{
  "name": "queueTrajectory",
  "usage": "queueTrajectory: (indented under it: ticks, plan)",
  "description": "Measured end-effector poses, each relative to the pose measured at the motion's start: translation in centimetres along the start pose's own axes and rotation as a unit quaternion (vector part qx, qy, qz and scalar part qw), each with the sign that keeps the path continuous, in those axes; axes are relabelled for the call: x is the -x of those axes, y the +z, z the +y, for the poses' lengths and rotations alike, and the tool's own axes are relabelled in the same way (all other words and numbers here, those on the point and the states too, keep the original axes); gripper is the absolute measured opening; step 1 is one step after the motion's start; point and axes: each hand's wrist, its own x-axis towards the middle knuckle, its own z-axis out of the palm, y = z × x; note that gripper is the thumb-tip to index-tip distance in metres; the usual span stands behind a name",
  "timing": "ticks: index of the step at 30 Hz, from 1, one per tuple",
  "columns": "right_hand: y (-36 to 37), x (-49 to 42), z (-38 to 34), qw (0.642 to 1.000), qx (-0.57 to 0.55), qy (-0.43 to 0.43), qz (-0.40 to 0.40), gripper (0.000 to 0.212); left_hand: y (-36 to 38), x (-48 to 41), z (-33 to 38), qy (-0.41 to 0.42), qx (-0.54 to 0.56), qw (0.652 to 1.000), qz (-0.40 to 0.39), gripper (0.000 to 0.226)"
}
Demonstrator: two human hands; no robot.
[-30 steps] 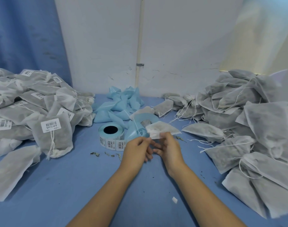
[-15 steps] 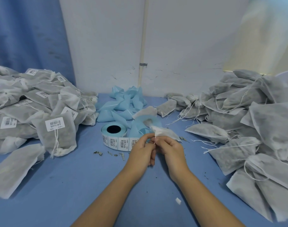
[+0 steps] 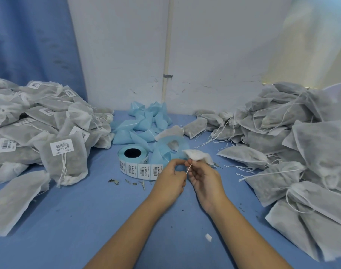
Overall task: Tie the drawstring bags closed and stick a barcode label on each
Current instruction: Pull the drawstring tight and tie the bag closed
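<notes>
- The drawstring bag (image 3: 198,156) is held just above the blue table (image 3: 84,220), in the middle, right behind both hands and in front of the curled blue liner strip (image 3: 165,152)
- Its long axis runs left to right; the bunched white end points left, toward the fingertips, and the body tapers off to the right; its contents cannot be made out
- The right hand (image 3: 204,178) pinches the drawstring (image 3: 189,168) between thumb and forefinger, other fingers loosely curled
- The left hand (image 3: 170,179) has thumb and forefinger tips pressed together on a thin run of the same string, the rest curled under
- The table meets a scuffed white wall (image 3: 224,55) with a pale vertical pipe (image 3: 167,45); a blue curtain (image 3: 29,35) hangs at left
- The label roll (image 3: 133,158) lies just left of the hands, barcodes facing the camera
- Crumpled blue liner (image 3: 144,121) sits behind it by the wall
- Labelled bags (image 3: 49,121) are heaped at left, unlabelled bags (image 3: 301,142) at right with loose strings
- Dry leaf crumbs (image 3: 127,181) lie near the roll, a white scrap (image 3: 208,237) beside the right forearm
</notes>
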Motion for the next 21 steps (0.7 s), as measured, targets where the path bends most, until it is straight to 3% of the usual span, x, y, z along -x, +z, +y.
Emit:
queueTrajectory:
  ticks: [3,7,11,14,18,21]
  plan:
    - [0.0,0.1,-0.1,1.0,-0.019,0.004,-0.015,0.015,-0.1,0.4,-0.9,0.077,-0.114,0.99,0.031,0.025]
    - [-0.2,0.1,-0.8,0.999,-0.007,0.01,-0.051,0.013,-1.0,0.8,-1.6,0.166,-0.236,0.952,0.1,0.007]
    - [-0.2,0.1,-0.3,0.982,0.171,-0.08,-0.03,0.018,-2.2,0.7,-1.6,0.197,-0.391,0.888,0.14,0.018]
    - [-0.5,0.2,0.3,0.899,0.4,-0.177,0.001,0.018,-2.4,0.8,-1.3,0.191,-0.43,0.868,0.16,0.021]
    - [-0.4,0.4,0.2,0.789,0.564,-0.243,0.031,0.022,-2.1,1.1,-1.0,0.209,-0.458,0.849,0.161,0.025]
    - [-0.3,0.8,0.1,0.664,0.688,-0.29,0.038,0.016,-1.6,1.3,-1.0,0.235,-0.46,0.846,0.131,0.027]
